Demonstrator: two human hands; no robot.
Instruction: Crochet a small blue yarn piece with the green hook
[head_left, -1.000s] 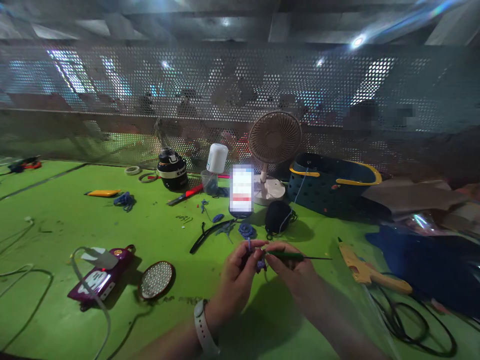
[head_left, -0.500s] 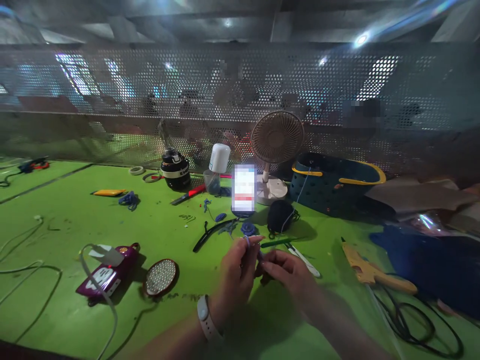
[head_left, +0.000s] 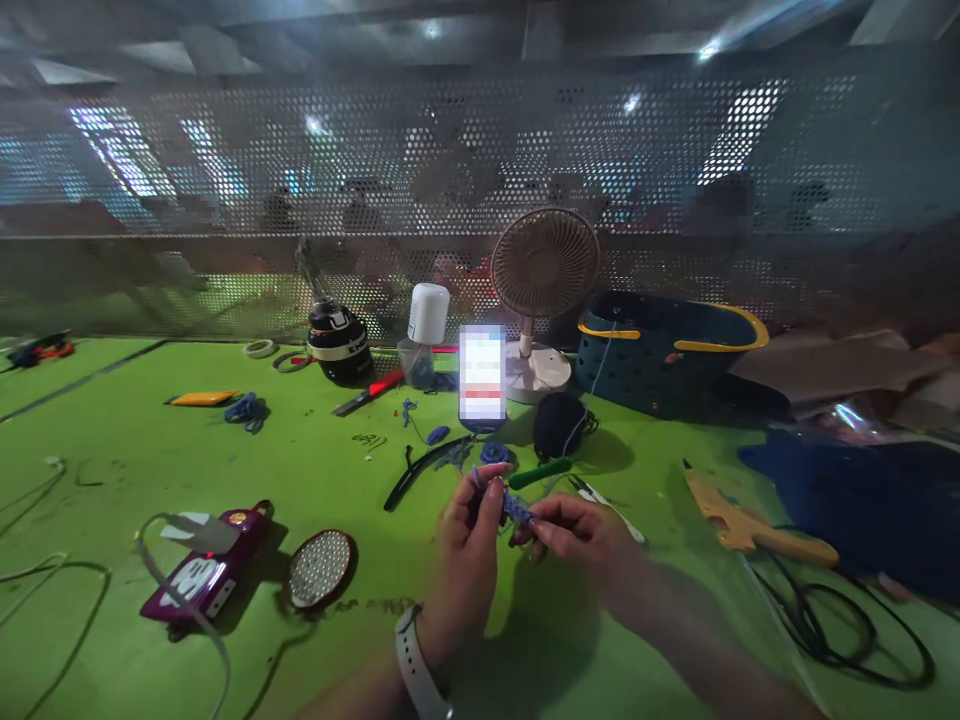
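Yarn piece (head_left: pixel 517 508), bluish-purple, spans the gap between the left hand (head_left: pixel 469 540) and the right hand (head_left: pixel 589 545) over the green table (head_left: pixel 300 480), the fingers of each clamped on it. A green handle (head_left: pixel 540 473) shows just beyond; whether held, I cannot tell.

Pinched between left hand (head_left: pixel 466 540) and right hand (head_left: pixel 589 540), a small, bumpy purple-blue crocheted yarn strip (head_left: pixel 517 508), slanted. Just above, a slim green tool handle (head_left: pixel 540 473), tilted slightly up rightward.
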